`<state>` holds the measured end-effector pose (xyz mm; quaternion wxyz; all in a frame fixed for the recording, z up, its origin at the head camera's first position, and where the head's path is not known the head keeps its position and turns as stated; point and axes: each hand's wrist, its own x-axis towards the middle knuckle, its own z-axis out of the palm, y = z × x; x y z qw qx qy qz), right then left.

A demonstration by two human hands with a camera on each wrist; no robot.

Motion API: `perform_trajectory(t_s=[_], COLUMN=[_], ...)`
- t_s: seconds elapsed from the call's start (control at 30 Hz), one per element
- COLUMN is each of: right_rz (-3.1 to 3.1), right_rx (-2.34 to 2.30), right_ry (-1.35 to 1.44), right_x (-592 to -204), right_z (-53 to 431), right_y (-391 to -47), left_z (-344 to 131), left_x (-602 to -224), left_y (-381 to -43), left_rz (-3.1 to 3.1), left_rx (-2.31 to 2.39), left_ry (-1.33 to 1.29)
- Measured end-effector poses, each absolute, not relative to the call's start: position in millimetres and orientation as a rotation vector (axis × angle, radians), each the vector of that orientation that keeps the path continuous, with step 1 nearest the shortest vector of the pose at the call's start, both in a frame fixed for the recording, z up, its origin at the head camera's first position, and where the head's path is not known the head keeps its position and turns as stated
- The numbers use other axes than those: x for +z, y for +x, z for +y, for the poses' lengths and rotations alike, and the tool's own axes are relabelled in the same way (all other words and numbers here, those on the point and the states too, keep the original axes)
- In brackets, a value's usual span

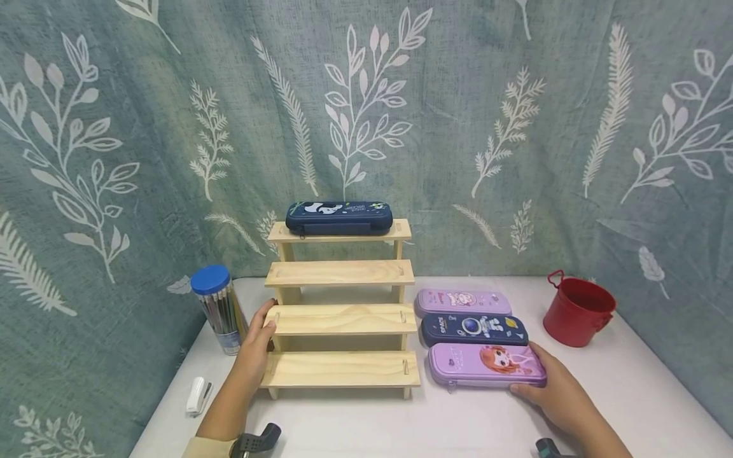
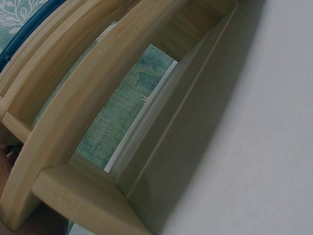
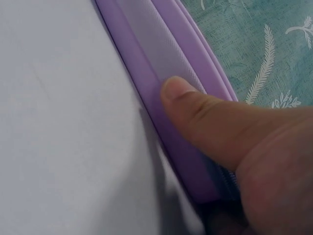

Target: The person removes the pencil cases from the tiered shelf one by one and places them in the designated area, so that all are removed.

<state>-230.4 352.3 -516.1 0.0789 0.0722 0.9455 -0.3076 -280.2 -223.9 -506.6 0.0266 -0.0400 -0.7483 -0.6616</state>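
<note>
A four-step wooden display rack (image 1: 341, 318) stands mid-table. My left hand (image 1: 254, 346) grips its left side at the second step from the bottom, thumb near the front and fingers behind. On the right, my right hand (image 1: 552, 385) holds the right end of a purple pencil case (image 1: 469, 366) with a red-haired girl printed on it. Its thumb (image 3: 195, 105) presses the case's side in the right wrist view. Behind that case lie a navy space pencil case (image 1: 452, 327) and a pink-lilac pencil case (image 1: 429, 300). A navy panda pencil case (image 1: 343, 226) sits on the top step.
Left of the rack stands a clear tub of pencils (image 1: 220, 312) with a blue lid. A white stapler (image 1: 196, 395) lies nearer the left table edge. At the right is a red metal bucket (image 1: 575, 318). A patterned green curtain (image 1: 435, 159) hangs behind the white table (image 1: 343, 426).
</note>
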Motion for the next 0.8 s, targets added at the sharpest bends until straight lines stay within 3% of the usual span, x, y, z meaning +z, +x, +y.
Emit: perform_trajectory(t_s=[0.8], right_rz=[2.846], right_rx=[-0.91], right_ry=[0.212], right_x=[-514.5], right_z=[351.8], right_y=[-230.8], left_z=[-224.2], left_x=[-507.9], left_y=[-278.7], left_rz=[-2.313], left_rx=[-2.038], left_ry=[-0.129])
